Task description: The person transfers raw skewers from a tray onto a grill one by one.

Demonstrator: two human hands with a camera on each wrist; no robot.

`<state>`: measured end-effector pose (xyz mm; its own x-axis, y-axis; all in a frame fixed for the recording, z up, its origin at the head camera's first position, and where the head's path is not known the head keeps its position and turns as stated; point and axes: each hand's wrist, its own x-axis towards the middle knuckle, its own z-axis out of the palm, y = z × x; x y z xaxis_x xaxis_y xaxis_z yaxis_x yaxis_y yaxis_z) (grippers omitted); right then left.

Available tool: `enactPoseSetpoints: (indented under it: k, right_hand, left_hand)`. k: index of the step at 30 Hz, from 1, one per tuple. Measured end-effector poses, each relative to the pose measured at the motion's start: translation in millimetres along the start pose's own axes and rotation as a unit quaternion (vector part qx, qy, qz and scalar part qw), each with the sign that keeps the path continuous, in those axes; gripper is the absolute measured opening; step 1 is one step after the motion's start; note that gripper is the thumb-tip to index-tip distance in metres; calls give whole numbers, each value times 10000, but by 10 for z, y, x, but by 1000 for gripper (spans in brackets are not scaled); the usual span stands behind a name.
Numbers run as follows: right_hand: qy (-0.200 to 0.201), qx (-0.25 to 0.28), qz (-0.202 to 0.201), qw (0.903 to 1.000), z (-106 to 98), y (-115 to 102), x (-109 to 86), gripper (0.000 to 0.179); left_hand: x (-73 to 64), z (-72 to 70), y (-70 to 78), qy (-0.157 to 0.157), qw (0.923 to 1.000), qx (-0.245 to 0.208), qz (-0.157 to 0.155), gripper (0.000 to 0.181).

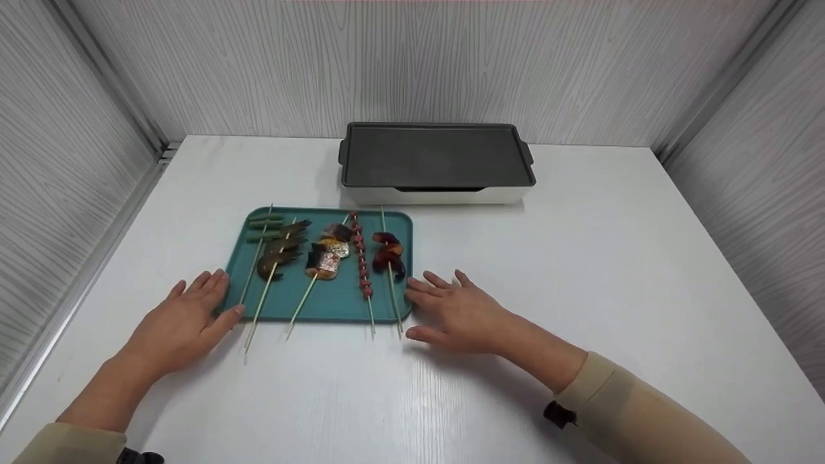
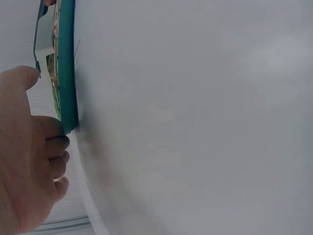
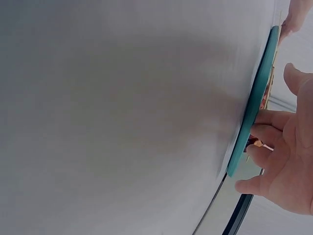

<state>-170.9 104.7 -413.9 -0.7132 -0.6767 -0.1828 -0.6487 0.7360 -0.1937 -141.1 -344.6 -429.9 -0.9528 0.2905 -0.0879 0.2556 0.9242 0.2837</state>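
A teal tray (image 1: 341, 303) bears several food skewers. From left to right, one has green pieces (image 1: 265, 225), one brown shrimp (image 1: 281, 248), one silvery fish-like chunks (image 1: 324, 263), one small red pieces (image 1: 361, 254) and one dark red pieces (image 1: 387, 255). My left hand (image 1: 184, 322) lies along the tray's left edge, fingers extended and thumb near the front left corner. At the right edge, my right hand (image 1: 454, 312) has its fingertips against the rim, fingers spread. The left wrist view shows left fingers (image 2: 54, 127) at the tray's end.
Behind the tray stands a dark rectangular griddle plate (image 1: 438, 154) on a white base (image 1: 503, 195). All of it is on a white table (image 1: 580, 258), with grey wood-grain panels (image 1: 425, 64) at the back and both sides. Bare skewer ends stick out past the tray's front edge.
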Motion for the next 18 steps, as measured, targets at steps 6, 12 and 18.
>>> enactPoseSetpoints:
  k: [6, 12, 18]
  right_hand:
    - [8, 4, 139, 9999, -76, 14, -84, 71]
    - [22, -17, 248, 9997, -103, 174, -226, 68]
    - [146, 142, 308, 9993, -125, 311, -349, 64]
  left_hand:
    - [16, 26, 30, -51, 9998, -19, 208, 84]
    - [80, 82, 208, 69, 9987, 204, 456, 81]
    - [128, 125, 390, 130, 9976, 351, 585, 80]
